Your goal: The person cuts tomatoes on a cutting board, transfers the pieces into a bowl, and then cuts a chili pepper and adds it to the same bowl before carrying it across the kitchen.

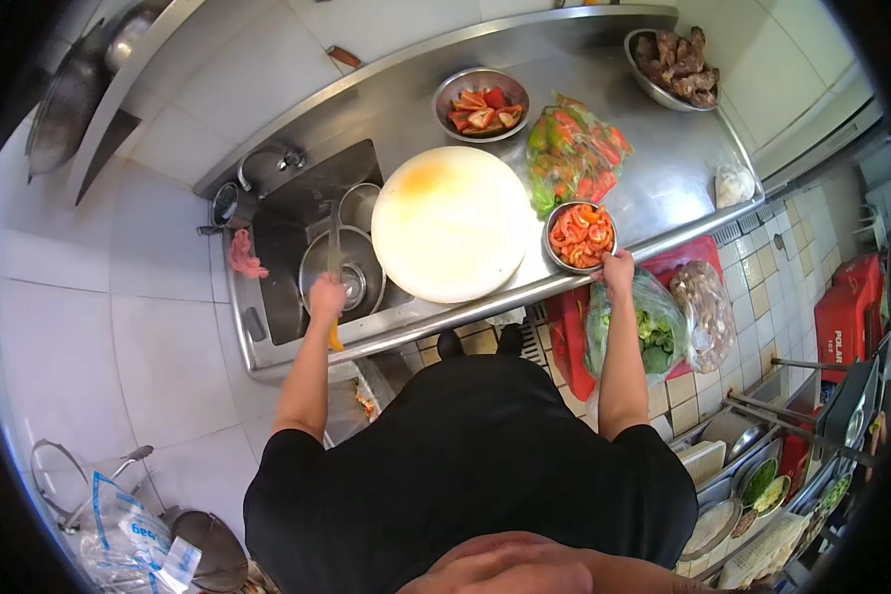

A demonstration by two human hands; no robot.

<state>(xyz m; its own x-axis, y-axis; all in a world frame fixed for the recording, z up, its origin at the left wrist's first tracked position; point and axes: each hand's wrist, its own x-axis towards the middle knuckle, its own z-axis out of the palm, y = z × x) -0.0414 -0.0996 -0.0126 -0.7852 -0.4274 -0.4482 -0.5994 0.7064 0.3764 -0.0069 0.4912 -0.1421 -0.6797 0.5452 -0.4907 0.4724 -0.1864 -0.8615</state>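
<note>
My left hand (328,296) is closed around a knife (335,247) over the sink. Its blade points away from me, and a yellow handle end shows below my fist. With my right hand (617,273) I grip the near rim of a small metal bowl (551,253) of sliced red pepper (581,236), at the counter's front edge. Between my hands lies a round white cutting board (450,226) with an orange stain. Behind it stands a metal bowl (439,102) of larger red pepper pieces (485,111). A plastic bag of red and green peppers (574,148) rests beside that bowl.
The sink (292,198) holds metal pots, with a faucet (267,163) behind. A bowl of meat (675,64) stands at the far right. Bagged greens (653,332) and another filled bag (703,317) sit on a red crate (569,342) below the counter. Shelves with food containers stand lower right.
</note>
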